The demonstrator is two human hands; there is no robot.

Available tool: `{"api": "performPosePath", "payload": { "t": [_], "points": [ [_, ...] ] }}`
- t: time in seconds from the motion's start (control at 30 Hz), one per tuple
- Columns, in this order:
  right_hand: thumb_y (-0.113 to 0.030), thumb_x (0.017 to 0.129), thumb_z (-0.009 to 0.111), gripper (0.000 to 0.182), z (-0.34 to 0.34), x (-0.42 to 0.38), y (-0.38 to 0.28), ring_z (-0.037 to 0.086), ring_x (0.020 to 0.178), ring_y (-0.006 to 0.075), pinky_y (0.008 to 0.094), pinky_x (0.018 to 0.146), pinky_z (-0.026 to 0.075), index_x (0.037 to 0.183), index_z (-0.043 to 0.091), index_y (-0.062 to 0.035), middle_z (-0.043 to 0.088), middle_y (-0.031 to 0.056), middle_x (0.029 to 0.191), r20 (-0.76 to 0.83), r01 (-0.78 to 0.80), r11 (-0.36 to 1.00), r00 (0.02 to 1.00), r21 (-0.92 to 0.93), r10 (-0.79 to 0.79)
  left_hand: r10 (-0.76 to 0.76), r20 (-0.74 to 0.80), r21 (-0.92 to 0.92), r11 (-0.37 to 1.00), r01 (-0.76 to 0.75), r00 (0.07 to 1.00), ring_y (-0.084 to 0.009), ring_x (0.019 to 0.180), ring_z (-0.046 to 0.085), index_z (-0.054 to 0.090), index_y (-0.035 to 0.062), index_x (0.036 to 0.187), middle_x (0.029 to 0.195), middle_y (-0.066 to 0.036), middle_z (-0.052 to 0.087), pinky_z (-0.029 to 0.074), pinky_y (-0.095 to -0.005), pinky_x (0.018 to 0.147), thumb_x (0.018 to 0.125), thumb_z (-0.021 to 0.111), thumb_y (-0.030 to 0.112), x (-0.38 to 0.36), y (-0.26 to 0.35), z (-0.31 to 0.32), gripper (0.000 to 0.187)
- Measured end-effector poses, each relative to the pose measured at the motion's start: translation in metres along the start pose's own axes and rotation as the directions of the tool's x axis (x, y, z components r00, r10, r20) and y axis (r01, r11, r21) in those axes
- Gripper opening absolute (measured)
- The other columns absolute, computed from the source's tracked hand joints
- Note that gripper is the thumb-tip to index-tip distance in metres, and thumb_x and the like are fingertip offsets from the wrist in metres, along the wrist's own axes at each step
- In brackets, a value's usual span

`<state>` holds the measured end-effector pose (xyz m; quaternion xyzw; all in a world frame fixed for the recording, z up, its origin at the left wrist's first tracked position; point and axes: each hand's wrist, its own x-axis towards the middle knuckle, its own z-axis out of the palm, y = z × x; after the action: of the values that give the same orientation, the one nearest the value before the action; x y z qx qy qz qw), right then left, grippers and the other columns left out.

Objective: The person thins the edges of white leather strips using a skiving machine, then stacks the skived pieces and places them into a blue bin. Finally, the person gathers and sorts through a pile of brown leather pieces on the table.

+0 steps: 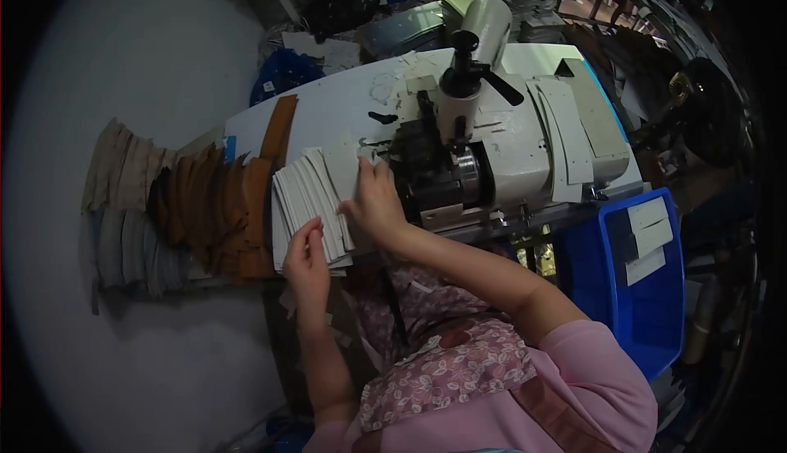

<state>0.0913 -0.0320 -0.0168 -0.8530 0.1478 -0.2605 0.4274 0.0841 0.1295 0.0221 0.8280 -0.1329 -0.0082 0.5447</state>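
My right hand [379,205] is at the left side of a white bench machine [518,162]. Its fingertips press on a thin white piece [343,164] lying by the machine's dark metal parts, with the thumb apart near the stack. A leaning stack of white curved strips [302,192] lies on the tabletop to the left. My left hand [307,263] is at the near side of this stack, fingers loosely bent and apart; I see nothing held in it. Whether it touches the strips is hard to tell.
Brown strips [209,207] and grey strips [123,244] stand in rows at the left, near the wall. More white pieces [561,141] lie on the machine's right side. A blue bin [611,289] stands at the right with white pieces on it. A black lever [502,88] juts from the machine's top.
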Motion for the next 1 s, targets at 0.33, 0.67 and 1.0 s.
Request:
{"api": "performPosePath", "payload": {
  "t": [0.33,0.67,1.0],
  "points": [
    [-0.015,0.09,0.059,0.029,-0.02,0.009,-0.006,0.062,0.085,0.0461,0.0498,0.071,0.049,0.113,0.058,0.0027,0.063,0.0299,0.088,0.001,-0.085,0.956,0.996,0.282,0.088,0.117,-0.034,0.225,0.969,-0.107,0.993,-0.0284,0.099,0.062,0.061,0.0006,0.123,0.113,-0.015,0.06,0.048,-0.0356,0.085,0.103,0.047,0.03,0.056,-0.012,0.052,0.038],
    [-0.006,0.093,0.058,0.029,-0.078,-0.046,-0.023,0.056,0.092,0.019,0.0292,0.079,0.047,0.121,0.056,0.0019,0.056,0.0128,0.106,0.113,-0.052,0.825,0.994,0.562,-0.015,-0.051,0.052,-0.199,0.978,0.061,0.997,-0.0157,0.101,0.06,0.054,0.0001,0.13,0.108,-0.009,0.062,0.046,-0.027,0.087,0.101,0.051,0.017,0.014,0.022,0.049,0.034],
    [-0.02,0.103,0.049,0.024,-0.135,-0.105,0.051,0.054,0.092,0.0057,0.023,0.079,0.046,0.115,0.055,-0.0002,0.063,0.0028,0.101,0.354,-0.538,0.724,0.839,0.431,0.412,0.039,0.178,-0.273,0.962,0.012,0.983,-0.0038,0.064,0.052,0.047,0.0025,0.141,0.079,-0.003,0.061,0.043,-0.0193,0.057,0.093,0.061,0.001,-0.068,0.046,0.132,0.05]
  ]
}}
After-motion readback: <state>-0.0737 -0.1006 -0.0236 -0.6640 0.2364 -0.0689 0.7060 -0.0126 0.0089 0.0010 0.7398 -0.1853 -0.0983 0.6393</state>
